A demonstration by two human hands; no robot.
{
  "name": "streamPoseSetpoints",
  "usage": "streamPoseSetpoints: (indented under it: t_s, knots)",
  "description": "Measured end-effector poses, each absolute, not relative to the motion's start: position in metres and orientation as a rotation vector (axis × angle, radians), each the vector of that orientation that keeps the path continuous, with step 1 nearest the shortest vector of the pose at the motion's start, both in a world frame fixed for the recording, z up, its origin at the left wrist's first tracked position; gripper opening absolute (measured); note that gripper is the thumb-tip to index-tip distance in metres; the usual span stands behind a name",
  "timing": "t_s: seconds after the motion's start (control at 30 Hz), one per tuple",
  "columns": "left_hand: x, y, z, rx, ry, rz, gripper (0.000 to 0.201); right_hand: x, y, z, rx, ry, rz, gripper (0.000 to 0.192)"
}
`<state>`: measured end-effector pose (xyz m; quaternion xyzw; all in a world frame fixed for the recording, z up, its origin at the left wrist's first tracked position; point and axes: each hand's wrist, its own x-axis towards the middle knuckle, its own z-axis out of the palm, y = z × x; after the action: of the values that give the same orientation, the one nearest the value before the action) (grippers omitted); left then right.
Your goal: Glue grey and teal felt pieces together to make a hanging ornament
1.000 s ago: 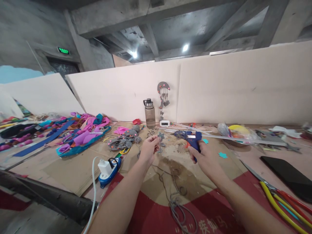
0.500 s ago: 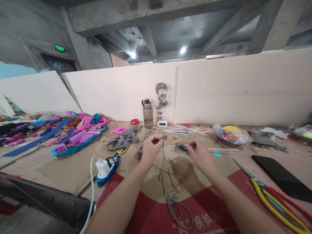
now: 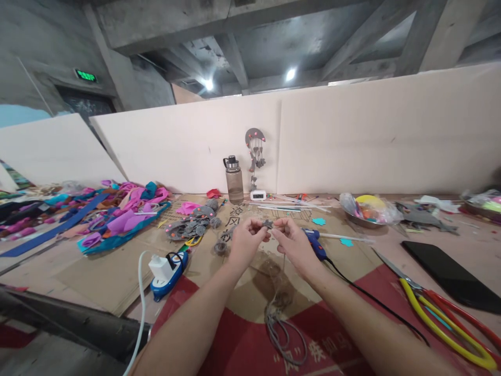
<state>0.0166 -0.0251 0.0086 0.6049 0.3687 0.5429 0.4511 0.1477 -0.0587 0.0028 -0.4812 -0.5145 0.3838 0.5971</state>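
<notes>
Your left grip [image 3: 247,239] and right grip [image 3: 294,241] face each other, fingertips pinched on a small grey felt piece [image 3: 267,224]. You hold that piece between them, raised over the cardboard [image 3: 250,300]; most of it shows in the gap between your fingers. A thin grey cord [image 3: 285,334] hangs below your right grip and runs down to a loose coil on the cardboard, nearer you. You cannot tell from here whether it joins the felt piece.

Just beyond your right grip lies a blue glue gun [image 3: 315,244], partly hidden by your hand, its black cable [image 3: 376,300] trailing back toward you past your right forearm. Two turquoise cutouts [image 3: 319,221] lie near it.

To your left, a heap of grey felt shapes [image 3: 191,224] with pink dots sits on the cardboard; nearer you is a blue-and-white power strip [image 3: 169,277] with a white plug in it. Farther left, coloured fabric scraps [image 3: 131,222] are piled up.

On your right, yellow-handled shears [image 3: 414,308] and a black phone [image 3: 450,274] lie on the bench [image 3: 393,246]. Straight ahead, a bottle [image 3: 235,184] and a white clock [image 3: 258,195] stand before a pale board [image 3: 188,143], where a grey crescent ornament [image 3: 255,137] hangs.
</notes>
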Motion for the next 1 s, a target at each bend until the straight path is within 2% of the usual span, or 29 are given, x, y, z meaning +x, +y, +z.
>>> streamPoseSetpoints:
  t_s: [0.1, 0.2, 0.53, 1.0]
  knots:
    - [0.02, -0.026, 0.01, 1.344, 0.851, 1.273, 0.025, 0.152, -0.058, 0.005, -1.226, -1.319, 0.637, 0.013]
    - [0.021, -0.028, 0.012, 1.29, 0.835, 1.232, 0.029, 0.151, -0.064, 0.011, -1.309, -1.414, 0.426, 0.009]
    - [0.02, -0.03, 0.013, 1.349, 0.814, 1.24, 0.028, 0.154, -0.07, 0.013, -1.326, -1.589, 0.05, 0.007]
    - [0.02, -0.033, 0.012, 1.59, 0.82, 1.202, 0.018, 0.157, -0.072, 0.021, -1.345, -1.668, -0.049, 0.016]
